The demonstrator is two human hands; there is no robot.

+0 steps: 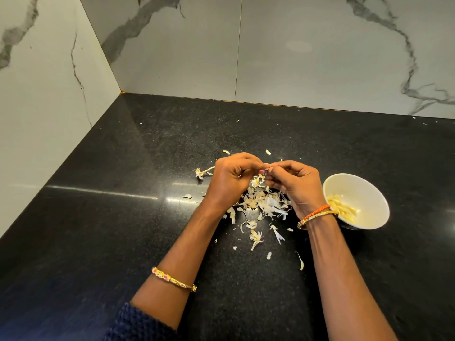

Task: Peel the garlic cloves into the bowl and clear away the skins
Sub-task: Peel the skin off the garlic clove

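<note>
Both hands meet fingertip to fingertip above the counter, the left hand [231, 179] and the right hand [295, 185] each curled in a pinch on one small garlic clove [266, 165], of which only a pale sliver shows between the fingertips. The clove sits right at the meeting point, so neither hand is nearer; what little shows suggests its long axis runs roughly from one hand across to the other, though its pointed end cannot be told. Directly below the grip, toward the person, lies the heap of skins [261, 205] on the black counter [123, 217], with stray flakes scattered further toward the person. A bare garlic stem [203, 171] lies just beyond the left hand, on its outer side. The white bowl [369, 190] stands to the outer side of the right wrist, close by it, peeled cloves [342, 207] already inside; the drop looks likely to fall to the right hand, a short swing outward.
</note>
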